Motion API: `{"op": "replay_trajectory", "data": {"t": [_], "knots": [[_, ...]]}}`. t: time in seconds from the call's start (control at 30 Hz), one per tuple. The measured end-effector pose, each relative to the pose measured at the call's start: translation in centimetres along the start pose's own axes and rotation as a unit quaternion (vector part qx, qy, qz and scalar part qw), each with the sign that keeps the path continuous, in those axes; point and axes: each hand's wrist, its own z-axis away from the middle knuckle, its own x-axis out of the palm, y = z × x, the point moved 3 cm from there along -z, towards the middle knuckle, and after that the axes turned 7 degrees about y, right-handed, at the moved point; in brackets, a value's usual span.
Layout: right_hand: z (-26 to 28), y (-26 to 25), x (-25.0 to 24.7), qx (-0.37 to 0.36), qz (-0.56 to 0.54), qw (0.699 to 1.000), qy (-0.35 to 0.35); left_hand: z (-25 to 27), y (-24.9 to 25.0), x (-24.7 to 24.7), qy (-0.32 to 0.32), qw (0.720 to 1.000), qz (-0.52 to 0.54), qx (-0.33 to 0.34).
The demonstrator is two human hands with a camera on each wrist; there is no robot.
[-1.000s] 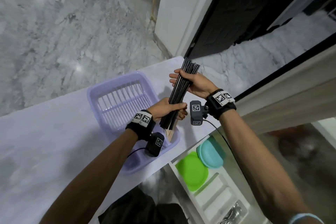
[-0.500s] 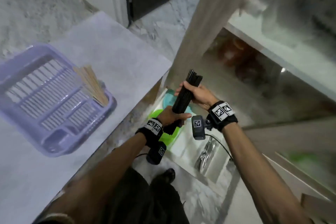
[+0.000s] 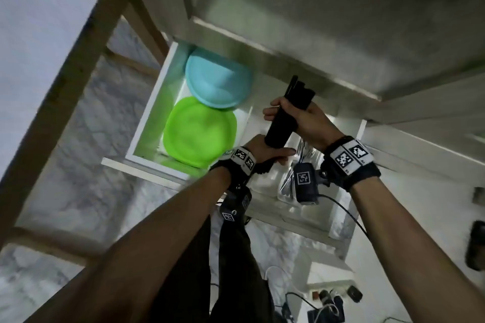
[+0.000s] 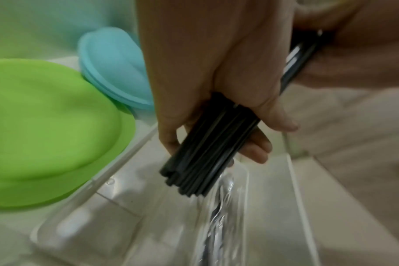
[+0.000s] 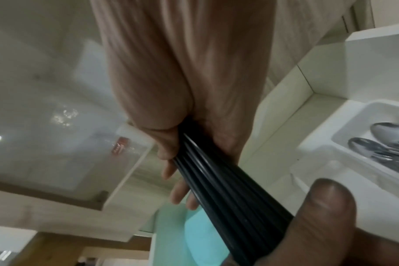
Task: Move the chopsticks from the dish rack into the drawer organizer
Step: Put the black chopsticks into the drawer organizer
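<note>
A bundle of black chopsticks [image 3: 282,123] is gripped by both hands above the open drawer [image 3: 147,162]. The left hand [image 3: 265,151] is curled round the lower end of the bundle, thumb on one side and fingers [image 4: 255,149] wrapped beneath, with the blunt tips protruding below the fist. The right hand [image 3: 307,123] is closed round the upper part, its fingers [image 5: 178,190] folded over the sticks, whose top ends stick out above it. The bundle is held tilted, the lower end just over the clear organizer [image 4: 296,189] in the right part of the drawer; whether the tips touch it cannot be told.

Metal spoons [image 5: 380,144] are seen lying in one compartment of the organizer, beside the bundle's lower end. In the left part of the drawer a green plate [image 3: 199,131] lies at the front edge and a blue plate [image 3: 217,81] behind it, overlapping its far rim. The back of the drawer is covered by the counter [image 3: 315,21].
</note>
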Motion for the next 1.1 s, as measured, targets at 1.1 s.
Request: {"op": "replay_trajectory", "data": {"t": [1.1], "knots": [[-7.7,17.9,-7.4,0.145,0.325,0.919,0.171,-10.1,-6.9,5.4,-0.082,0.964,-0.248,-0.052]]}}
